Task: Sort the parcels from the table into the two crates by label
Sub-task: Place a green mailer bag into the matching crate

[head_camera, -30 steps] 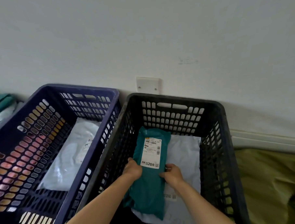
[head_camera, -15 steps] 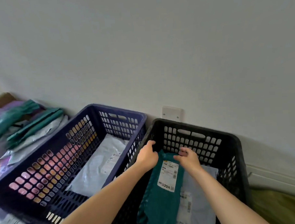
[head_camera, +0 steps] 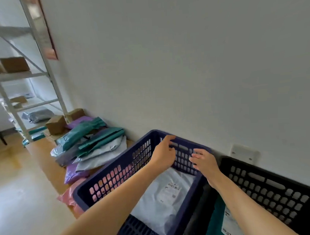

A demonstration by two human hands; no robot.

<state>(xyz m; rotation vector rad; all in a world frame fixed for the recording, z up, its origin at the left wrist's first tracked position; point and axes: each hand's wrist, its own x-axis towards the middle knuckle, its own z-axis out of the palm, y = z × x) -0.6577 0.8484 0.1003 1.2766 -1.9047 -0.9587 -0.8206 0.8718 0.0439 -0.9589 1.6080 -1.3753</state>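
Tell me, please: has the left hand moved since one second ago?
Yes. The left hand has come off the teal parcel in the black crate and moved to the left; it is now over the blue crate, near its far wall.

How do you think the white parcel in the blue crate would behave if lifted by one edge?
Probably floppy: the white parcel is a thin wrinkled poly bag lying flat in the blue crate, so it would likely sag. It looks light for its size. Its smooth film may be slippery.
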